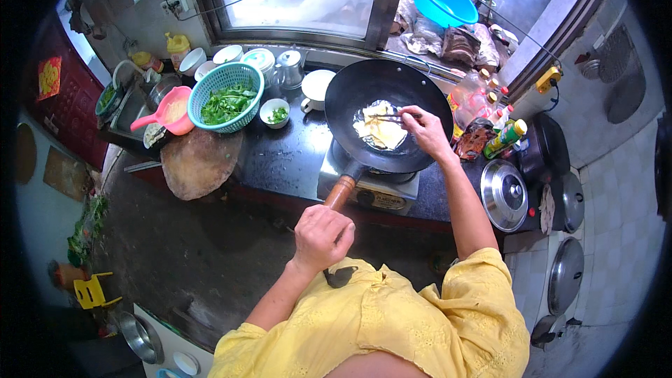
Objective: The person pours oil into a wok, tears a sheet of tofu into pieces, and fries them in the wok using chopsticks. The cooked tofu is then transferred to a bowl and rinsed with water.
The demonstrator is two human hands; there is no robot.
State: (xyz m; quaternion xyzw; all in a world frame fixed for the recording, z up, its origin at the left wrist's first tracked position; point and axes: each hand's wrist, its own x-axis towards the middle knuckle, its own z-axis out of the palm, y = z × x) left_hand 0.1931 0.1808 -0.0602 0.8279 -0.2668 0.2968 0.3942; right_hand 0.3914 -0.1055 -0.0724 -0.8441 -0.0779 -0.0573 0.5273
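Observation:
My left hand grips the wooden handle of a black wok, which sits on a gas stove. Dark chopsticks are held in my right hand over the wok, their tips at the egg, yellow and white, frying in oil. Left of the wok stand a white enamel mug and a small white bowl of chopped greens. A teal plastic basket with leafy greens is farther left.
A pink plastic ladle and a round wooden chopping board lie near the sink. Bottles and a steel lid stand right of the wok. The window frame runs behind the counter.

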